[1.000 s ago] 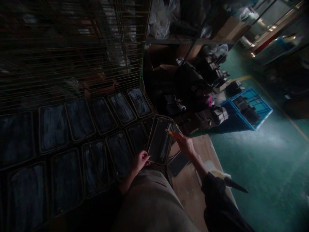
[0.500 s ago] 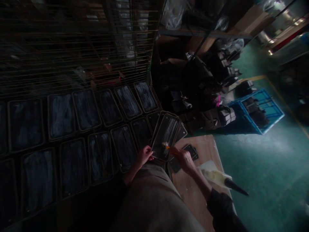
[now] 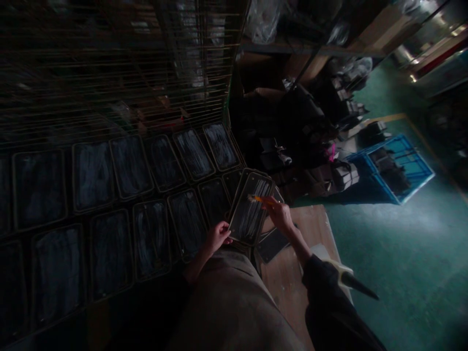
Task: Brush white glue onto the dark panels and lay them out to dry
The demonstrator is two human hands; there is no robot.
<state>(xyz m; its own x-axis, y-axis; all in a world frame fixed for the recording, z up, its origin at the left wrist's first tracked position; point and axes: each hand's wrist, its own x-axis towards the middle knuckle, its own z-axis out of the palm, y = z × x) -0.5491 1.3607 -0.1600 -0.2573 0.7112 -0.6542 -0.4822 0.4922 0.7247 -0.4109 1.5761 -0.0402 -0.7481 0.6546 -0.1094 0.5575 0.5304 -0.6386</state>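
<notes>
My left hand [image 3: 219, 235] is closed on the lower left edge of a dark rectangular panel [image 3: 241, 222] with rounded corners and a pale rim. Whitish streaks run lengthwise over the panel's face. In my right hand [image 3: 280, 214] is a brush [image 3: 259, 199] with an orange handle, its pale bristles at the panel's upper middle. Another dark panel [image 3: 274, 243] lies partly under my right forearm on the wooden board [image 3: 281, 287]. To the left, several similar panels [image 3: 93, 175] lie in two rows, many of them streaked white.
A wire mesh rack [image 3: 204, 63] rises behind the rows. At the right, a bottle-like pale container with a dark tapered tip [image 3: 356, 282] lies at the board's edge. A blue crate [image 3: 402, 168] stands on the green floor [image 3: 395, 243], near piled dark goods [image 3: 300, 112].
My right hand has moved the brush up along the panel, and more white streaks show on its lower part. My left hand keeps its grip on the edge.
</notes>
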